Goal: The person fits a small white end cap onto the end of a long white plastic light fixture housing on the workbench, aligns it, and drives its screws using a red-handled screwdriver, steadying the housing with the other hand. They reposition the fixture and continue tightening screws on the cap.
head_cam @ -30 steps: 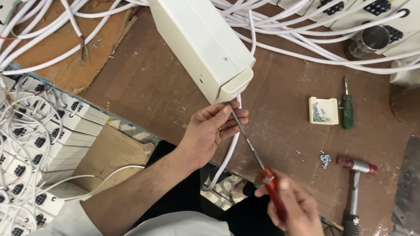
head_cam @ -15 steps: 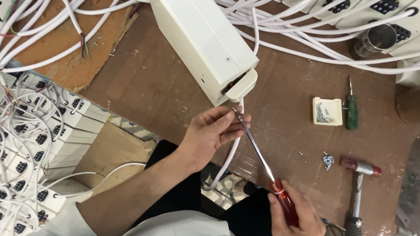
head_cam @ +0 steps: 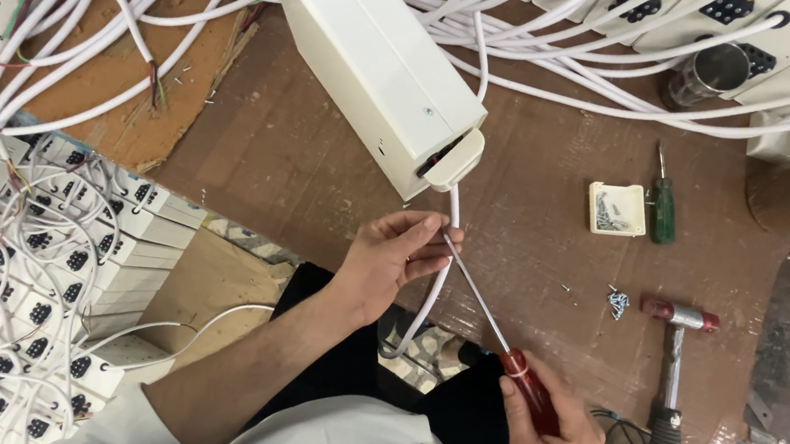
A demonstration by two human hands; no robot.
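Off the worktop's (head_cam: 325, 160) left edge lie stacked white socket boxes (head_cam: 64, 252) tangled in white wire. A long cream casing (head_cam: 379, 61) runs from the far edge toward the middle, its end cap ajar. Just below it, the left hand (head_cam: 392, 259) bends at the wrist, fingers pinching 1 white cable (head_cam: 432, 291) and the screwdriver's tip. The red-handled screwdriver (head_cam: 499, 338) slants down to the right hand (head_cam: 548, 431), fist closed round its handle at the near edge. Farther right sit a small square screw box (head_cam: 617, 209), a green screwdriver (head_cam: 664, 204) and a hammer (head_cam: 673, 366).
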